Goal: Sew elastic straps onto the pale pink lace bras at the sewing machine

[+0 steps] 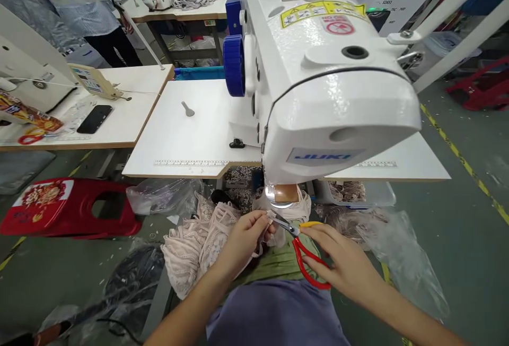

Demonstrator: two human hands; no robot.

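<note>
Beneath the head of a white sewing machine (338,107), my left hand (252,232) pinches the end of a pale pink strap (271,217). My right hand (338,261) holds scissors (298,245) with red and yellow handles, fingers in and around the loops. The scissor blades point left and reach the strap at my left fingertips; whether they are closed on it is too small to tell. A bundle of pale pink lace straps (199,245) lies left of my left hand. More pink fabric (298,208) sits under the machine, just above the scissors.
The white table (191,133) has a ruler strip along its front edge and a small grey tool (188,110). A red stool (71,208) stands at left. Plastic bags (405,266) lie at right, beside a clear bin (379,195). A person (95,17) stands at the back left.
</note>
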